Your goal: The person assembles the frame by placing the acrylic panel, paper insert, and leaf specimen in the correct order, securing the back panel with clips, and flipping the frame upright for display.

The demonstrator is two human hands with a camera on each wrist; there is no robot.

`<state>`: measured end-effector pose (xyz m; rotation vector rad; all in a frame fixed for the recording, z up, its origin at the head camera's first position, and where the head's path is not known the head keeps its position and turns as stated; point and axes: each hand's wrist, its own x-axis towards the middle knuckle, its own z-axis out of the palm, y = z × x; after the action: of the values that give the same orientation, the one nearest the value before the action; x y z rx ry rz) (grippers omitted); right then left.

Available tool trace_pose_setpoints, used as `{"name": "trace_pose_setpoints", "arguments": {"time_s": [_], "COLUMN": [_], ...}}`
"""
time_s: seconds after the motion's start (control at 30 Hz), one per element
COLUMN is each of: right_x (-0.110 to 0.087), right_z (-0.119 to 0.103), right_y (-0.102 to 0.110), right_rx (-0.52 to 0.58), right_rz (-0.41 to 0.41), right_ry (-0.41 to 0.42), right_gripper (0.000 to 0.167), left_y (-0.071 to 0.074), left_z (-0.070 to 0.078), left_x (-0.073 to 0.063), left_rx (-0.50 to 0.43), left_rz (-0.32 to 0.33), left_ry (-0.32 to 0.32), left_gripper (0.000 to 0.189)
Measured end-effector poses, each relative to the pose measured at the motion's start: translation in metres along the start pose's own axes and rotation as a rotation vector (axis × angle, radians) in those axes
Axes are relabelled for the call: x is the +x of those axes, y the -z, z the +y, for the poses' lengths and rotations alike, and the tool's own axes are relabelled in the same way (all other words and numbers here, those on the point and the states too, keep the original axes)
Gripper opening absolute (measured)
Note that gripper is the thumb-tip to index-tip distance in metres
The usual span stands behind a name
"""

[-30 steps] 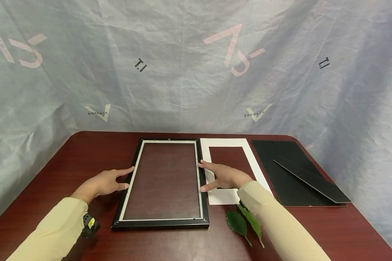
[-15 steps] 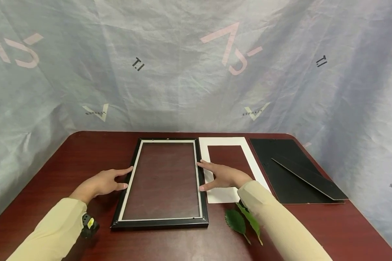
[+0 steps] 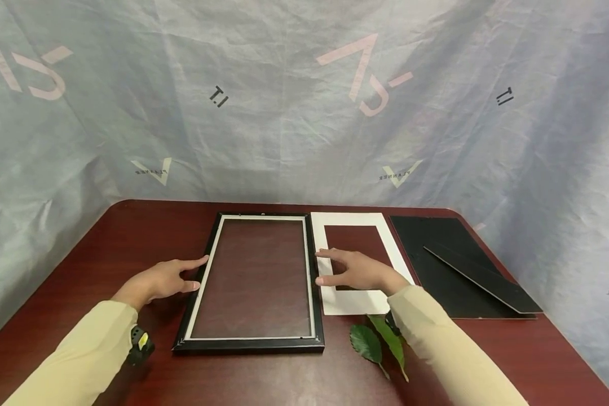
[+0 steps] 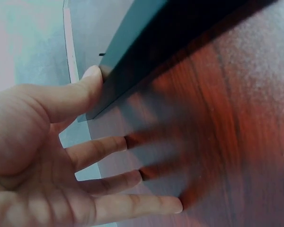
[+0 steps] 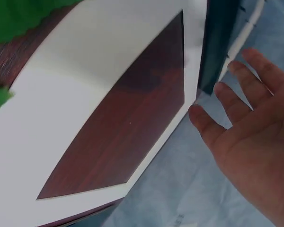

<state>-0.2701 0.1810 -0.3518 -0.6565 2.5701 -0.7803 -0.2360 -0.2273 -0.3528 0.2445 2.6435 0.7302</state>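
Observation:
A black picture frame [image 3: 248, 345] with a pale inner border lies flat on the table in the head view. The thumb and forefinger of my left hand [image 3: 164, 279] touch its left side. In the left wrist view the thumb of my left hand [image 4: 47, 142] rests on the black frame edge [image 4: 137, 38], while the other fingers stretch out low over the wood. My right hand [image 3: 357, 270] hovers over the white mat board [image 3: 355, 303], fingers extended beside the frame's right side. In the right wrist view the right hand [image 5: 255, 127] shows spread fingers holding nothing.
Right of the mat lies a black backing board [image 3: 411, 231] with a raised, narrow black flap [image 3: 482, 282]. A dark green leaf [image 3: 366, 343] and a lighter one [image 3: 393, 349] lie by the right forearm. A grey curtain [image 3: 284, 141] hangs behind the table.
My right hand has drawn back to the right, off the frame's right side and over the mat. The left hand stays at the frame's left side.

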Motion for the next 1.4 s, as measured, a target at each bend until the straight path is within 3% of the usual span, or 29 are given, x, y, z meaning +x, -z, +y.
{"name": "trace_pose_setpoints", "arguments": {"time_s": [0.17, 0.37, 0.7, 0.93, 1.4], "right_x": [-0.006, -0.019, -0.046, -0.059, -0.076], "right_z": [0.012, 0.027, 0.05, 0.069, 0.099], "right_y": [0.01, 0.019, 0.032, 0.038, 0.032], "right_rx": [0.047, 0.11, 0.126, 0.057, 0.048], "right_rz": [0.155, 0.267, 0.239, 0.298, 0.361], "right_ry": [0.024, -0.052, -0.249, -0.291, -0.357], "right_gripper": [0.055, 0.047, 0.053, 0.055, 0.057], "left_y": [0.001, 0.001, 0.0, 0.001, 0.0], "left_z": [0.001, 0.0, 0.0, 0.0, -0.001], "left_x": [0.0, 0.0, -0.001, 0.0, 0.0], "left_rx": [-0.006, -0.006, 0.034, 0.041, 0.087], "left_rz": [0.0, -0.007, 0.002, 0.002, 0.013], "left_ry": [-0.014, 0.001, -0.009, -0.001, -0.015], "left_gripper": [0.071, 0.071, 0.07, 0.071, 0.07]}}
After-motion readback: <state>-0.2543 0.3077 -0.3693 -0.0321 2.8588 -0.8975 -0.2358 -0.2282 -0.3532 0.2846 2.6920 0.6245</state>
